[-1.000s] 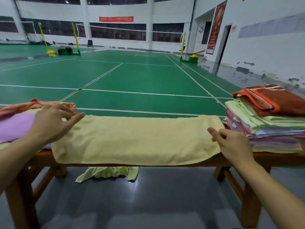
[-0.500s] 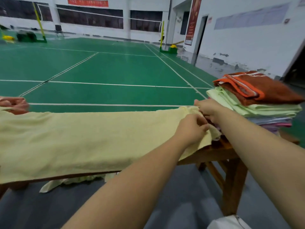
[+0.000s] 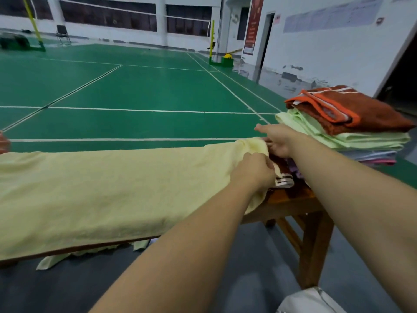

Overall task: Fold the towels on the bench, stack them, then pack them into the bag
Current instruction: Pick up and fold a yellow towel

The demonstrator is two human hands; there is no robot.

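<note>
I take the wooden bench [image 3: 291,199] as landmark. The pale yellow towel [image 3: 108,190] lies flat along the bench top, long axis parallel to the bench, running from its right end away to the left and out of view. Both my hands sit at the towel's right end, so all the free length lies to their left.

Left hand [image 3: 255,172]: fingers curled, pinching the near right corner of the towel. Right hand [image 3: 278,141]: at the far right corner, fingers tucked at the lifted edge; it looks like a grip, though the fingertips are hidden. The left hand is nearer to me, the right hand nearer the stack of folded towels [image 3: 352,132], which stands on the bench's right end just beside both hands, rust-and-orange towel [image 3: 361,111] on top.

Judgement: next move is carrying this end leftward along the long axis to halve the towel.

Below the bench: grey floor, another pale cloth [image 3: 52,260] hanging down. Beyond the bench: green badminton court [image 3: 135,91], white wall [image 3: 338,53] to the right.
</note>
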